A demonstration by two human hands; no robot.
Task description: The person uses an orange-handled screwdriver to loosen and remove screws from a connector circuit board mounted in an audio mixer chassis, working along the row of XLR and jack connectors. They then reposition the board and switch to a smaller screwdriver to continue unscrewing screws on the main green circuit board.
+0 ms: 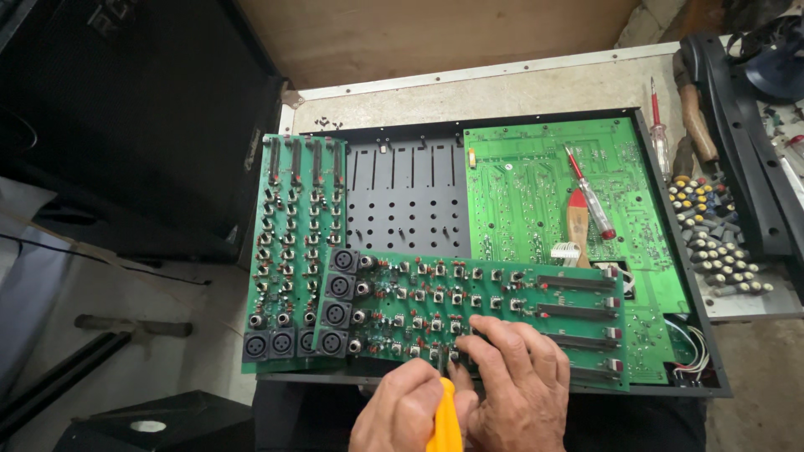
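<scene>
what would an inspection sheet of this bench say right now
surface: pale worn table, metal edge strip
job's things: loose green circuit board lies across open black chassis; second board at left, large board at right
clutter: red screwdriver, brush, pile of knobs
grippers: left hand grips yellow tool handle; right hand rests on loose board
cables: white ribbon cable, wire bundle
surroundings: black speaker cabinet at left
</scene>
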